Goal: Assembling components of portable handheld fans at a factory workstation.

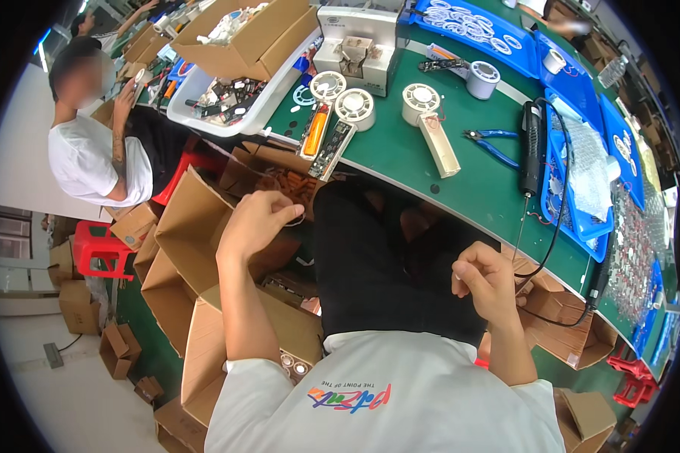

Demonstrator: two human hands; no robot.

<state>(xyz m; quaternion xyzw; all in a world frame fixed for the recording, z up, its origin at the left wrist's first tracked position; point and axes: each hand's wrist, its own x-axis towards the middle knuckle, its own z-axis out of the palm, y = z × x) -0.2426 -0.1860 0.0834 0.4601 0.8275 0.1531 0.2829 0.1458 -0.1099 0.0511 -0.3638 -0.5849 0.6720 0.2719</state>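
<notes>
My left hand (255, 224) is raised over the open cardboard boxes beside my lap. Its thumb and fingers pinch a thin white curved piece (299, 220), mostly hidden by the fingertips. On the other side, my right hand (485, 278) hovers past my right thigh with its fingers curled together; whether anything small sits in them I cannot make out. On the green table ahead lie small handheld fans: one with an opened white handle (440, 147), another with a bare circuit board (332, 151), and a third showing an orange battery (316, 132).
Blue pliers (499, 147) and a black corded electric screwdriver (533, 151) lie at the right. Blue trays (533, 57) hold white rings. A white bin (204, 121) of parts stands at the left, near a seated co-worker (98, 143). Cardboard boxes (193, 234) crowd my left side.
</notes>
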